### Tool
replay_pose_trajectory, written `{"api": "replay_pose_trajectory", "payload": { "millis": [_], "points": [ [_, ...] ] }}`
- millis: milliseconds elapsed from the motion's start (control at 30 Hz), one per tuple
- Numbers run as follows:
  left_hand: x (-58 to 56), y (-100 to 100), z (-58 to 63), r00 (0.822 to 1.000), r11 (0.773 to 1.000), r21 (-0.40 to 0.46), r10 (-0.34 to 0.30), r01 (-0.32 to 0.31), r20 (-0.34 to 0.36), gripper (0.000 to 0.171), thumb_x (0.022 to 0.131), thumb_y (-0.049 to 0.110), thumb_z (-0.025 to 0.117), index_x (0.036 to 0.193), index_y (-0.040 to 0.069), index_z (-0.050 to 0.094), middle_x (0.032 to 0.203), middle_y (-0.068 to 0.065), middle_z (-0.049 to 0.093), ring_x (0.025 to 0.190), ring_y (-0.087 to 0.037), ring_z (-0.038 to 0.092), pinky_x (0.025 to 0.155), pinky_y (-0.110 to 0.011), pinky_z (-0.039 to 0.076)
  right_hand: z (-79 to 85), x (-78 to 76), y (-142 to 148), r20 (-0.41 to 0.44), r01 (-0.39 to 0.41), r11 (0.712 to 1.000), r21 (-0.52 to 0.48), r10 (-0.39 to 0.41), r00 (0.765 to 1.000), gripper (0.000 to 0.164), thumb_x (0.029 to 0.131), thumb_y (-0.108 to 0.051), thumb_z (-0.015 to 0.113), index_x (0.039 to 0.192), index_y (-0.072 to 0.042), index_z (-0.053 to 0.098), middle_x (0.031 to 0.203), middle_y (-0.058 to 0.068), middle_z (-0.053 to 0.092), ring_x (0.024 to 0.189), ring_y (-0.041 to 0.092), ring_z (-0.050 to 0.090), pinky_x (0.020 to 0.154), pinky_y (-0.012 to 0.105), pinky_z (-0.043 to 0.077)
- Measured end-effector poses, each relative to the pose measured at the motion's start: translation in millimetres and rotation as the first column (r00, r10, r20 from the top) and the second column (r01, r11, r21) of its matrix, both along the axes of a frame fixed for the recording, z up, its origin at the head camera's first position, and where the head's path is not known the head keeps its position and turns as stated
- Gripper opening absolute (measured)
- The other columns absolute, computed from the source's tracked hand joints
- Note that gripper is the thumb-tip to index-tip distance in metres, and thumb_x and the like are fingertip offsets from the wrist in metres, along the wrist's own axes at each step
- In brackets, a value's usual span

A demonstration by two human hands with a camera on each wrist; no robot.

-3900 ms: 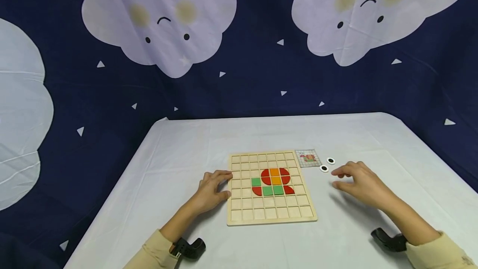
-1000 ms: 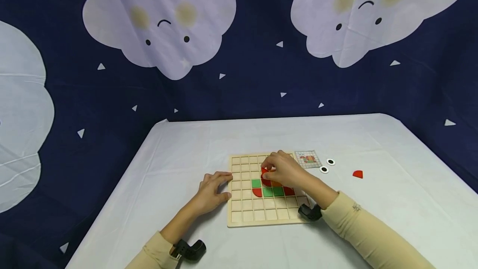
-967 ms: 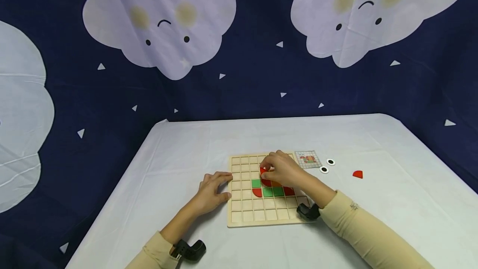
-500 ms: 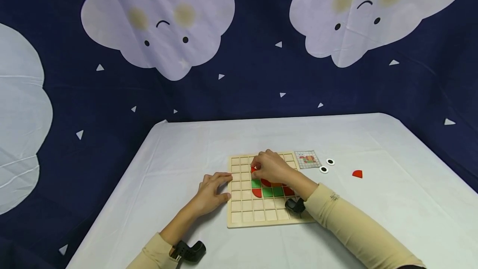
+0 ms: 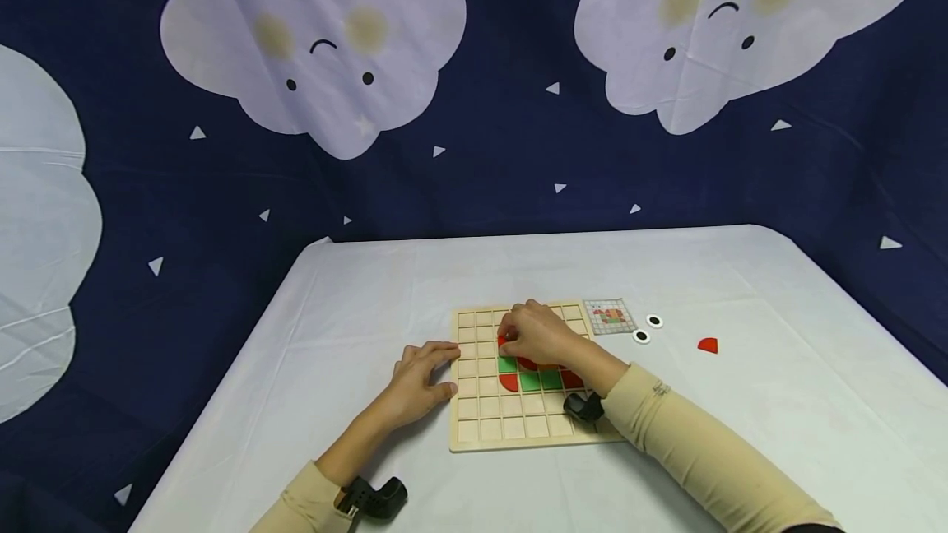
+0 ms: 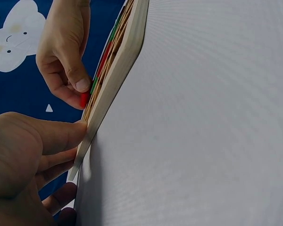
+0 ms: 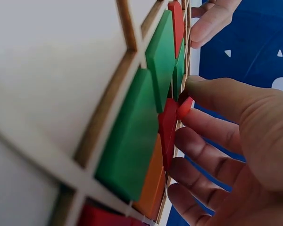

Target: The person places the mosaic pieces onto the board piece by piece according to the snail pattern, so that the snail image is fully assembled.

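My right hand [image 5: 539,334] pinches a red tile [image 7: 185,108] between thumb and index finger, low over the wooden grid board [image 5: 489,430]. The red tile is tilted beside a green square tile [image 5: 507,364], in the cell just behind it; its full outline is hidden by the fingers. My left hand [image 5: 418,381] rests with thumb and fingertips against the board's left edge. More green square tiles [image 5: 530,382] and a red quarter-circle tile [image 5: 508,383] lie in the grid. An orange tile [image 7: 151,179] is partly hidden under my right hand in the head view.
A small pattern card [image 5: 611,316] lies at the board's far right corner. Two white discs with black centres, one nearer [image 5: 641,336], lie beside it. Farther right on the white tablecloth [image 5: 355,294] is a loose red quarter-circle tile [image 5: 708,345].
My right hand has come from the table's right side onto the board, then shifted left with the red tile toward the green square. During the last half second it barely moves. My left hand stays put.
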State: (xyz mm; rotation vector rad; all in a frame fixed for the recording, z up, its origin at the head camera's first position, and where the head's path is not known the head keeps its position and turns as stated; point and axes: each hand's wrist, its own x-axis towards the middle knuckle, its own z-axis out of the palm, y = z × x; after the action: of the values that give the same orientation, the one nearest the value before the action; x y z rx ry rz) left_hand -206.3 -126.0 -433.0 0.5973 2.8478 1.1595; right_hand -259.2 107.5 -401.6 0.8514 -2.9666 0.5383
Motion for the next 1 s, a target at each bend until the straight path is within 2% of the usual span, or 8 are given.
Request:
{"api": "replay_pose_trajectory", "payload": {
  "millis": [1000],
  "points": [
    [1.1,0.4,1.7,1.0,1.0,-0.003,0.002,-0.002,-0.002,0.046,0.081,0.011,0.07,0.125,0.008,0.06,0.135,0.0,0.054,0.105,-0.017,0.039,0.09,-0.04,0.027,1.8,-0.2,5.2,0.018,-0.026,0.999,-0.03,0.026,0.999,0.02,0.08,-0.03,0.074,0.095,-0.017,0.073,0.086,-0.003,0.062,0.08,0.014,0.046,0.073,0.032,0.036]
  ]
}}
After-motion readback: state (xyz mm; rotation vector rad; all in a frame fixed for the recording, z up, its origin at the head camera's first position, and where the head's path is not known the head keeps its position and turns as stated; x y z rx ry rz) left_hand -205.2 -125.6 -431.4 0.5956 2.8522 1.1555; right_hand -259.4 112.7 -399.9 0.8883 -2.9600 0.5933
